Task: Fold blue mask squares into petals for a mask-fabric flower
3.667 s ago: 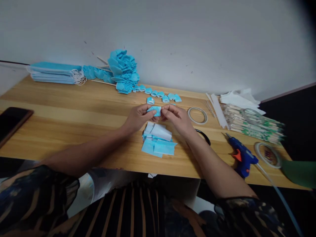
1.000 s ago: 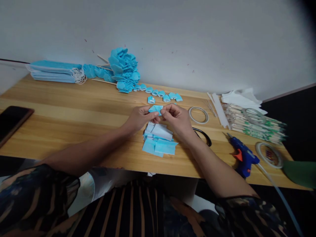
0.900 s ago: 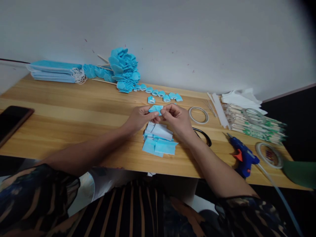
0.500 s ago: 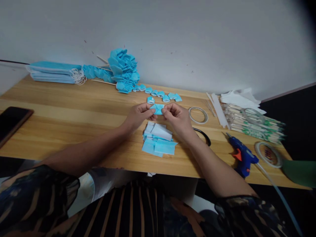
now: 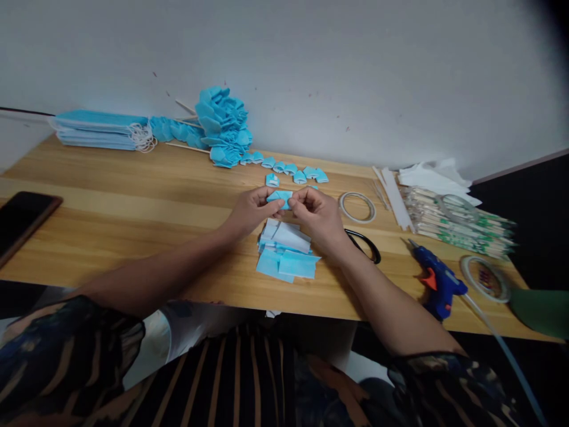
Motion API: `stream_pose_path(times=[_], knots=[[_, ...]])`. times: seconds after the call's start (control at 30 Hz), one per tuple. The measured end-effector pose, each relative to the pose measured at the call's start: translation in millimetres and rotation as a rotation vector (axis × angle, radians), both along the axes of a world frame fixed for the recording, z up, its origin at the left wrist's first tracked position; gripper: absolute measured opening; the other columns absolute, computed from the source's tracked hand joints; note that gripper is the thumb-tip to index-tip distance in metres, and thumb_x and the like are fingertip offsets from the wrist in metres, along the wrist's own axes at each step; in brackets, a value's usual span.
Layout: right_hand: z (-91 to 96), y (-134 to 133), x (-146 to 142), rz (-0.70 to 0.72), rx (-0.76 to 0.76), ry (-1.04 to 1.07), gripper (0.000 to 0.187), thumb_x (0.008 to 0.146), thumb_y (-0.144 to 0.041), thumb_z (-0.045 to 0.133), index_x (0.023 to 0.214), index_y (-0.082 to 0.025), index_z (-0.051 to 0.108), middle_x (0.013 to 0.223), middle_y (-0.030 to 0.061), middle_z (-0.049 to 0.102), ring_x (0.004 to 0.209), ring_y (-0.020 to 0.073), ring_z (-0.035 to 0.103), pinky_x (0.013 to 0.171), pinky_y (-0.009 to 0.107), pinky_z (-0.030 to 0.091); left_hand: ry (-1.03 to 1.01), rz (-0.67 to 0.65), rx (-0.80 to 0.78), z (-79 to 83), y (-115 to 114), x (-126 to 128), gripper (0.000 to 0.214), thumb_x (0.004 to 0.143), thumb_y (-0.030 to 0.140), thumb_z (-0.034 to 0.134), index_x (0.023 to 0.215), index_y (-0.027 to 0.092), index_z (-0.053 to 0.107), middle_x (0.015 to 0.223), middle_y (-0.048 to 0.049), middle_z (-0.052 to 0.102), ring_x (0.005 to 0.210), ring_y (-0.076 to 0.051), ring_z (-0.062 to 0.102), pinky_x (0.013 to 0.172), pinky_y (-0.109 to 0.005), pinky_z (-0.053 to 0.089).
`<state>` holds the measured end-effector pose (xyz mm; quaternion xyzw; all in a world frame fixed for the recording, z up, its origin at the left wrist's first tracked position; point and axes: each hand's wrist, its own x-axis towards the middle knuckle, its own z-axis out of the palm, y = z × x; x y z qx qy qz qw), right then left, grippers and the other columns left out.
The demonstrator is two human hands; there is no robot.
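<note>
Between my two hands is a small folded piece of blue mask fabric (image 5: 280, 197). My left hand (image 5: 253, 210) pinches its left end, with the thumb across the front. At the right end, my right hand (image 5: 317, 213) grips it between thumb and bent fingers. Just below lies a loose pile of cut blue and white fabric pieces (image 5: 297, 264). One folded blue petal (image 5: 272, 180) with a white patch sits right behind my left fingertips. Farther back runs a row of folded blue petals (image 5: 279, 168).
Blue fabric flowers (image 5: 222, 124) on sticks and stacked face masks (image 5: 98, 130) stand along the wall. A phone (image 5: 26, 219) lies at left. To the right are a tape roll (image 5: 357, 207), scissors with black handles (image 5: 376, 252), bundled sticks (image 5: 457, 222) and a blue glue gun (image 5: 438, 281).
My left thumb has slid right across the folded piece, closer to my right thumb. Both hands have shifted slightly, and the piece sits a little lower and to the left.
</note>
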<state>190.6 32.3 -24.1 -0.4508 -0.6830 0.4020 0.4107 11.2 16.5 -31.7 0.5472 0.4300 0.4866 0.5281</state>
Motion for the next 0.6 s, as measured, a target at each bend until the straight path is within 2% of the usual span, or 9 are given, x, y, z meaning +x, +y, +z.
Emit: stream_pose_path(times=[0.23, 0.47, 0.6], knots=[[-0.3, -0.5, 0.0, 0.014, -0.012, 0.017, 0.018, 0.086, -0.036, 0.066, 0.076, -0.020, 0.064, 0.066, -0.0040, 0.055, 0.062, 0.0108, 0.043, 0.062, 0.027, 0.035, -0.033, 0.018, -0.024, -3.7, 1.8, -0.4, 0.034, 0.074, 0.044, 0.082, 0.079, 0.016, 0.064, 0.070, 0.0024, 0.067, 0.065, -0.011, 0.065, 0.067, -0.024, 0.056], [7.4, 6.4, 5.8, 0.073, -0.107, 0.160, 0.028, 0.087, -0.048, 0.065, 0.079, -0.021, 0.066, 0.073, -0.0004, 0.064, 0.066, 0.0136, 0.056, 0.068, 0.031, 0.046, -0.051, 0.043, -0.044, -2.0, 2.4, -1.7, 0.033, 0.074, 0.045, 0.081, 0.077, 0.016, 0.065, 0.069, 0.0006, 0.068, 0.064, -0.012, 0.064, 0.067, -0.026, 0.055], [8.6, 6.6, 6.0, 0.111, -0.117, 0.166, 0.035, 0.088, -0.055, 0.065, 0.079, -0.021, 0.065, 0.072, -0.0004, 0.063, 0.066, 0.0140, 0.055, 0.069, 0.031, 0.047, -0.055, 0.051, -0.055, -2.9, 2.6, -1.4, 0.032, 0.073, 0.045, 0.081, 0.077, 0.016, 0.067, 0.070, -0.0003, 0.070, 0.064, -0.012, 0.064, 0.067, -0.026, 0.053]])
